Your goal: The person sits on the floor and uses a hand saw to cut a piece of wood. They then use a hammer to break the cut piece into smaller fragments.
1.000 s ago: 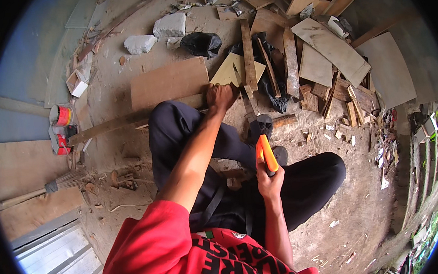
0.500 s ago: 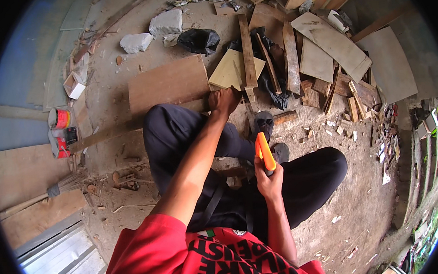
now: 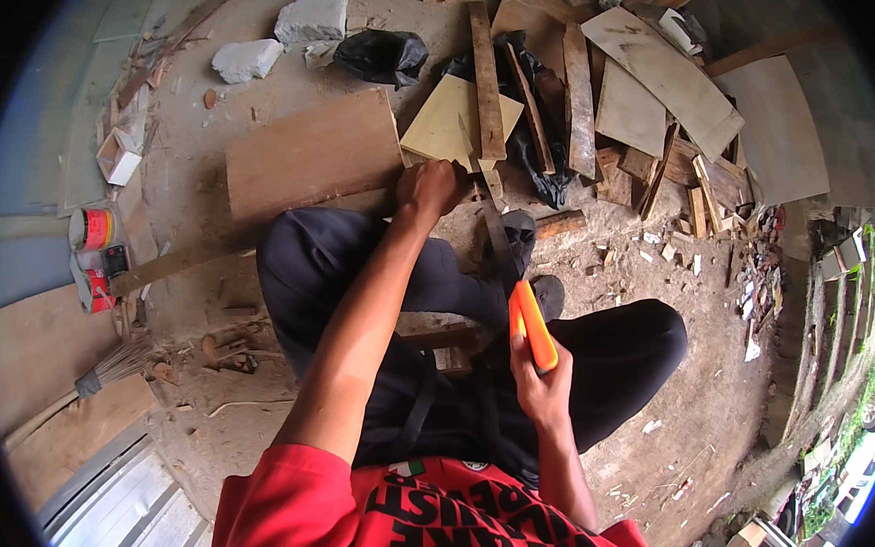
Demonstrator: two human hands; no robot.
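Observation:
My right hand [image 3: 542, 382] is wrapped round the orange handle of a handsaw [image 3: 534, 330], low between my knees. The thin blade slants up and away from the handle, passing just right of my left hand [image 3: 432, 188]. That hand is closed over a long wooden strip [image 3: 191, 258], which runs left past my knee. A short end of the strip shows right of the blade, so the blade crosses the wood close to my knuckles. Whether the teeth are cutting in is too small to tell. My fingers hide part of the strip.
A brown plywood sheet [image 3: 315, 153] and a pale yellow board [image 3: 461, 122] lie beyond my left hand. Black plastic [image 3: 381, 56], concrete lumps [image 3: 312, 16] and piled scrap boards [image 3: 661, 79] lie farther off. Paint cans [image 3: 91, 230] and a broom [image 3: 113, 366] are at the left.
My right hand has drawn the saw back toward me, and more blade shows between handle and wood. My left hand keeps its hold on the strip. The whole view has shifted slightly.

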